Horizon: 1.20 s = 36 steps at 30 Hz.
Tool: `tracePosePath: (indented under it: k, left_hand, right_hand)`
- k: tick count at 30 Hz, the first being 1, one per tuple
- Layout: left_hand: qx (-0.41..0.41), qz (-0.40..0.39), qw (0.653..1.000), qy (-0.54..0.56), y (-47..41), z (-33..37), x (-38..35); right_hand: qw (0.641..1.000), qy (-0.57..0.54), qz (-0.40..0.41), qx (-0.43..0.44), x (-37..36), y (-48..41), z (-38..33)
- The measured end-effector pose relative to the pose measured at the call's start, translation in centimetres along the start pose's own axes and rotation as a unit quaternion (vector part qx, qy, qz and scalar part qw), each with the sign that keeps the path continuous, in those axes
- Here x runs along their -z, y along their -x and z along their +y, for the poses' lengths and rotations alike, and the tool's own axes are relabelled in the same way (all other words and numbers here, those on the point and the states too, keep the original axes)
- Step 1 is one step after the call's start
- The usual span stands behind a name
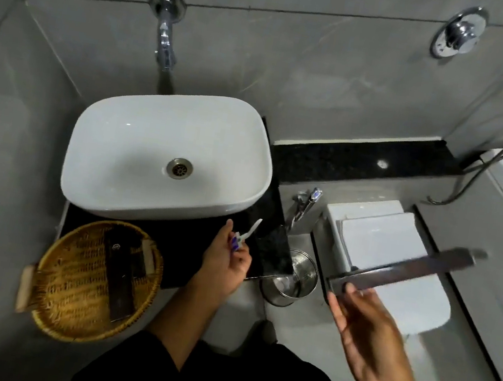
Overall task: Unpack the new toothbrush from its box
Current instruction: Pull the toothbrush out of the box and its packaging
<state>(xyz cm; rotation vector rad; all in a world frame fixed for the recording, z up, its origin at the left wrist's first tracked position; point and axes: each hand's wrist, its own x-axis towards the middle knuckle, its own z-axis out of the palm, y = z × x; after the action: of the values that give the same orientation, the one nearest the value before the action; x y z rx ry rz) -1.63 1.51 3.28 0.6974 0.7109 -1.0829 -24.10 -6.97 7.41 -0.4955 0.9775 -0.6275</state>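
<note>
My left hand (226,260) is closed around a white and purple toothbrush (247,233), whose white end sticks up toward the sink. My right hand (364,324) grips one end of a long dark brown box (404,270), which points up and to the right over the toilet and looks blurred. The two hands are apart, the left over the black counter's front right corner, the right further right and lower. I cannot tell whether the box is open at its far end.
A white basin (167,158) sits on the black counter (183,245) under a wall tap (166,30). A wicker tray (79,282) holding dark boxes overhangs the counter's front left. A steel bin (292,278) and a white toilet (395,264) stand to the right.
</note>
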Motion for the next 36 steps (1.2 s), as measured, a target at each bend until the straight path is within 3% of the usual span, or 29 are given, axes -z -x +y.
tracePosePath:
  k: [5,9,13,18,22,26,28,30,32,34,36]
  left_hand:
    - [-0.028,0.037,0.999,-0.024,-0.4,-0.9,-0.2]
    - [-0.047,0.064,0.996,-0.037,-0.2,-1.2,-0.5]
    - [-0.067,0.094,0.992,-0.055,0.6,-1.6,-0.7]
    - [-0.096,0.112,0.984,-0.096,1.0,-2.0,-0.5]
    - [-0.133,0.134,0.971,-0.145,1.2,-2.2,0.1]
    - [-0.178,0.138,0.944,-0.243,1.7,-2.8,0.7]
    - [-0.196,0.122,0.929,-0.29,1.8,-3.3,0.6]
    - [-0.212,0.116,0.913,-0.328,1.8,-4.0,0.4]
    - [-0.226,0.107,0.9,-0.357,1.9,-4.2,0.5]
    - [-0.222,0.076,0.89,-0.392,2.2,-3.6,0.7]
    - [-0.218,0.037,0.888,-0.403,2.5,-2.4,1.3]
  right_hand:
    - [0.97,0.217,0.086,0.065,5.5,-6.2,3.2]
    - [0.935,0.318,0.143,0.07,7.8,-11.5,4.0]
    - [0.914,0.368,0.148,0.087,7.8,-16.6,3.3]
    - [0.917,0.376,0.115,0.063,7.0,-21.7,2.0]
    - [0.917,0.365,0.145,0.061,6.5,-22.0,0.7]
    - [0.937,0.34,0.067,0.05,4.2,-19.0,-1.1]
    - [0.926,0.377,-0.034,-0.011,2.3,-16.6,-2.0]
    - [0.9,0.391,-0.149,-0.12,-0.4,-13.6,-2.5]
    - [0.847,0.421,-0.245,-0.213,-3.4,-10.8,-2.2]
    - [0.799,0.458,-0.306,-0.24,-6.4,-8.4,-1.1]
    - [0.783,0.489,-0.323,-0.207,-8.4,-6.9,0.5]
